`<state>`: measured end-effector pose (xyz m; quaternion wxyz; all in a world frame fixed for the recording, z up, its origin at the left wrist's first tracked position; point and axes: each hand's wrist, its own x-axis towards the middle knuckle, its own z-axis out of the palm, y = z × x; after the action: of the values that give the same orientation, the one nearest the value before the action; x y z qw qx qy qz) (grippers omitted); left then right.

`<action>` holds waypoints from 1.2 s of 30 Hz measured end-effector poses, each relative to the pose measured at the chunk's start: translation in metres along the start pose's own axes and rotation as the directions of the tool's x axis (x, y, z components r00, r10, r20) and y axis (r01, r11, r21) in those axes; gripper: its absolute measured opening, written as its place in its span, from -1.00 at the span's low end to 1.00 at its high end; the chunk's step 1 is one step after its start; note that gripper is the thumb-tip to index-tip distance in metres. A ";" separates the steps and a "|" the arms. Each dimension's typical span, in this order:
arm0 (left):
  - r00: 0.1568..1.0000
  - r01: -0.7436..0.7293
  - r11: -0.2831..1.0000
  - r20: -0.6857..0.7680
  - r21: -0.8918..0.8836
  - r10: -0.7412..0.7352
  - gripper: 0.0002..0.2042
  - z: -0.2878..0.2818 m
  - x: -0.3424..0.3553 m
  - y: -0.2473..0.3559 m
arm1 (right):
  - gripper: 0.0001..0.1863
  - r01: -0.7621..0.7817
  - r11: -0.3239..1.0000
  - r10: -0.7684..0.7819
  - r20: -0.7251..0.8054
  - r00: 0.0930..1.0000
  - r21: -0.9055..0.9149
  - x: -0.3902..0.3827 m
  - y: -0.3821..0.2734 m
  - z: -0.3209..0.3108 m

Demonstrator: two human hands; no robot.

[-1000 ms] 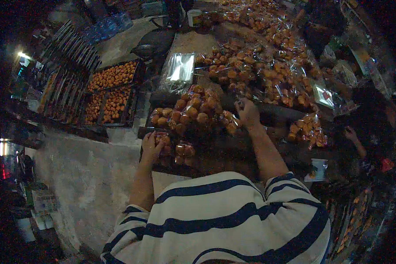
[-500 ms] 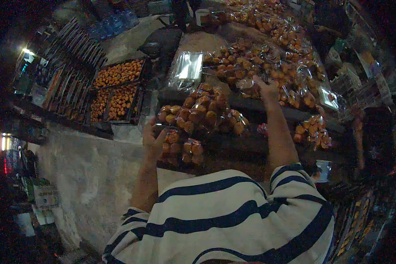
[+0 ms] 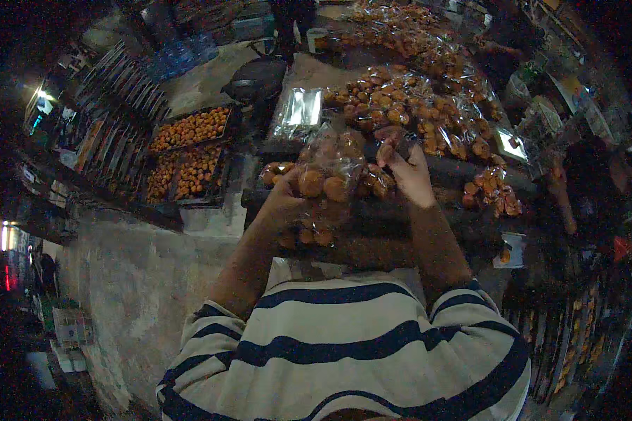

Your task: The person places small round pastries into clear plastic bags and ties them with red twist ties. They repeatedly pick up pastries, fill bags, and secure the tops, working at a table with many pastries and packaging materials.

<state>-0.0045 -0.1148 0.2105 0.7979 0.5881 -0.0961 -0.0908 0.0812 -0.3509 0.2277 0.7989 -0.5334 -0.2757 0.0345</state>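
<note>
My left hand (image 3: 282, 202) is closed on the side of a clear plastic bag of round brown buns (image 3: 323, 184), lifted in front of me over the heap of bags. My right hand (image 3: 409, 174) is beside that bag, its fingers curled. A dim, brownish shape shows at its fingertips; I cannot make out what it is. Below the held bag sits another bag of buns (image 3: 314, 234). Many bagged buns (image 3: 386, 98) cover the table beyond my hands. At the left of the table lies a stack of shiny clear bags (image 3: 303, 109).
On the left, trays of small golden buns (image 3: 189, 130) stand beside racks of dark trays (image 3: 112, 140). A dark round pan (image 3: 249, 88) is behind them. To the right are a bag of buns (image 3: 495, 193) and a pale sheet (image 3: 510, 251). A person (image 3: 295, 17) stands at the far end.
My left hand has moved right and up and has taken hold of a bag of buns. My right hand has drawn back from the far heap, leftward and closer to the left.
</note>
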 end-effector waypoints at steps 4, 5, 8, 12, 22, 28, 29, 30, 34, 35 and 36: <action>0.981 0.140 0.978 0.157 -0.155 -0.116 -0.51 0.002 -0.001 -0.005 | -0.73 0.190 0.802 0.036 0.363 0.931 -0.567 0.007 -0.027 -0.003; 0.983 0.141 0.983 0.134 -0.119 -0.125 -0.52 0.003 0.000 -0.006 | -0.77 0.192 0.790 0.061 0.387 0.920 -0.582 0.013 -0.032 -0.006; 0.983 0.158 0.985 0.106 -0.062 -0.151 -0.55 0.002 0.006 -0.006 | -0.86 -0.264 0.901 0.285 0.011 0.958 -0.344 0.031 -0.045 -0.019; 0.982 0.164 0.983 0.111 -0.081 -0.155 -0.58 0.000 0.023 -0.008 | -0.79 -0.071 0.936 0.216 0.403 0.889 -0.345 0.043 -0.034 -0.020; 0.961 0.271 0.945 0.100 -0.182 -0.257 -0.63 -0.004 0.039 -0.029 | -0.62 0.043 0.816 0.285 0.465 0.838 -0.577 0.061 -0.020 -0.030; 0.930 0.343 0.933 0.176 -0.107 -0.321 -0.63 -0.003 0.025 -0.030 | -0.70 0.221 0.862 0.250 0.762 0.598 -0.456 0.052 -0.023 -0.004; 0.932 0.345 0.933 0.150 -0.098 -0.329 -0.63 -0.002 0.019 -0.028 | -0.70 0.282 0.849 0.236 0.798 0.555 -0.447 0.050 -0.025 -0.002; 0.939 0.333 0.938 0.127 -0.095 -0.321 -0.63 -0.001 0.012 -0.026 | -0.69 0.196 0.883 0.218 0.744 0.632 -0.426 0.048 -0.027 -0.001; 0.932 0.348 0.934 0.136 -0.087 -0.335 -0.64 -0.001 -0.015 -0.014 | -0.72 0.131 0.889 0.239 0.689 0.685 -0.439 0.031 -0.035 -0.001; 0.935 0.327 0.939 0.178 -0.102 -0.307 -0.65 0.000 -0.020 -0.013 | -0.74 0.218 0.874 0.184 0.712 0.678 -0.434 0.026 -0.035 0.001; 0.934 0.313 0.943 0.218 -0.116 -0.283 -0.65 0.001 -0.024 -0.013 | -0.79 0.059 0.905 0.287 0.708 0.645 -0.421 0.016 -0.033 0.007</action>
<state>-0.0286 -0.1131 0.1975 0.8029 0.5227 -0.0777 -0.2759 0.0839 -0.3532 0.2647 0.4772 -0.6403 -0.5488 0.2470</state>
